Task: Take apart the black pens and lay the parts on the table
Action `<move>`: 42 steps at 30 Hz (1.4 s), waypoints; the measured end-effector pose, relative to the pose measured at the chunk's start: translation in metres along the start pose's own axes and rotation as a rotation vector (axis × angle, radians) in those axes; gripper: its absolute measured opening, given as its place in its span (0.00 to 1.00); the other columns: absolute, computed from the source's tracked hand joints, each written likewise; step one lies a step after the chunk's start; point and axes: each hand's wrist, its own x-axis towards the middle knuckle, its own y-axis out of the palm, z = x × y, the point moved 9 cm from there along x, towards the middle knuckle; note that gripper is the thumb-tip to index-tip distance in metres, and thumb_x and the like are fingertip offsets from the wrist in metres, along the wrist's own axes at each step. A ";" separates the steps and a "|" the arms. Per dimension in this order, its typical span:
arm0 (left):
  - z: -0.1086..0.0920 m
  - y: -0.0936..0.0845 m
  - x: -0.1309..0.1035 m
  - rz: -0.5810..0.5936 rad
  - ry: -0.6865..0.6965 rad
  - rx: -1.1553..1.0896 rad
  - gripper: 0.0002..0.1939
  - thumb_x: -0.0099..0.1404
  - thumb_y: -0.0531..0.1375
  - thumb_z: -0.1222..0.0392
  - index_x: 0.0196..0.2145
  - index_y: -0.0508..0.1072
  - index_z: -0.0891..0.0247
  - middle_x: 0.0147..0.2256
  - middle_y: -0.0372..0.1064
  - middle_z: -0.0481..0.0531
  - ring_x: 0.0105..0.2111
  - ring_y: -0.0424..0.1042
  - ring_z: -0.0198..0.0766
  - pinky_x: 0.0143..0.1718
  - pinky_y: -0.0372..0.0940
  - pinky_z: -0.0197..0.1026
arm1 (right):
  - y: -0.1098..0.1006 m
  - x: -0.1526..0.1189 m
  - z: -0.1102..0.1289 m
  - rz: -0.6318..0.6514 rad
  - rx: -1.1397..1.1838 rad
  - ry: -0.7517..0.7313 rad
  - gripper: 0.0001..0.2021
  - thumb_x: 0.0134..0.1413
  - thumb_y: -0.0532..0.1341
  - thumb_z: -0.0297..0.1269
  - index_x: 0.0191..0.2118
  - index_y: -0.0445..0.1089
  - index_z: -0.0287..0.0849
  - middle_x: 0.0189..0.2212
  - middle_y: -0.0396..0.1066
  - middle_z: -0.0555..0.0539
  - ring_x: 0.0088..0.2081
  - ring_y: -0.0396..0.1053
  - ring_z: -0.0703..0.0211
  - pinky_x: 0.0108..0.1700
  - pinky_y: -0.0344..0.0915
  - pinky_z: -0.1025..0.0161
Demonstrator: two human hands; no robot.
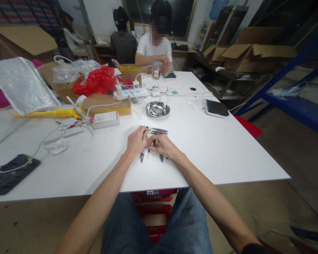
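On the white table, several dark pens lie side by side in a small bunch. My left hand is at their left ends, its fingers bent and pressed together; what they grip is hidden. My right hand sits just below the bunch, thumb and forefinger closed in a ring. Anything between those fingertips is too small to name. Closer to me lie a dark pen part, a thin piece with an orange-brown section and another dark part, partly beneath my hands.
A shiny metal bowl stands beyond the pens. Leftward are a white box, a power strip, a red plastic bag and cables. A black-topped device lies at right. A person sits across the table.
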 end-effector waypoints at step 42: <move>-0.028 -0.003 -0.008 0.031 0.264 -0.226 0.10 0.74 0.52 0.61 0.44 0.73 0.59 0.41 0.71 0.50 0.39 0.71 0.38 0.40 0.63 0.39 | -0.049 -0.008 -0.034 -0.559 0.393 0.144 0.17 0.45 0.73 0.50 0.29 0.74 0.41 0.27 0.76 0.49 0.29 0.70 0.60 0.35 0.65 0.62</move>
